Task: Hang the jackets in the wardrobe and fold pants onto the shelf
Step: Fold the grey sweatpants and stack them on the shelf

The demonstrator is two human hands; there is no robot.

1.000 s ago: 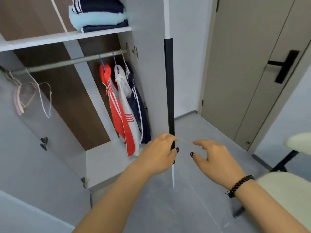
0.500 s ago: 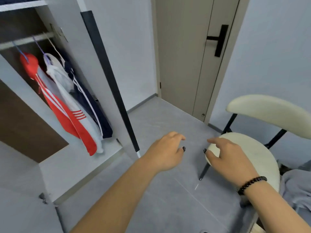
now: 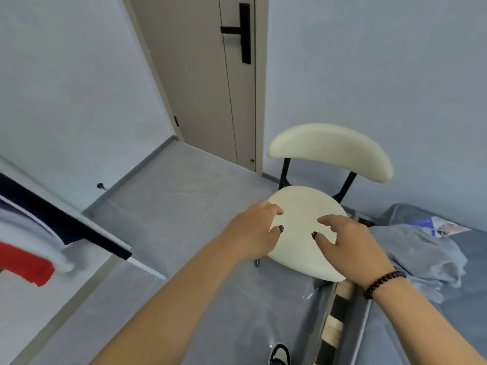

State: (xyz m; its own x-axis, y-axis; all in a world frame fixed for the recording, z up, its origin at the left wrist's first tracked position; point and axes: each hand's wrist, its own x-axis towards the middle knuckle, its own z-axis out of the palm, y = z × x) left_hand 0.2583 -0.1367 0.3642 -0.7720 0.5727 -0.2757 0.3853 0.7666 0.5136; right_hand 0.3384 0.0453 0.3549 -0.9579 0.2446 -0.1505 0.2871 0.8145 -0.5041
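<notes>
Reaching forward over the chair (image 3: 303, 233), left hand (image 3: 253, 233) and right hand (image 3: 353, 243) hold nothing, fingers loosely curled, likely heading for the grey garment (image 3: 421, 248) crumpled on the bed (image 3: 474, 299) at right.

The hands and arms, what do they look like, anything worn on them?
Both forearms are bare, no sleeves showing. The left hand and right hand have dark polished nails. The right wrist wears a bracelet of dark round beads. No rings or watch show.
</notes>
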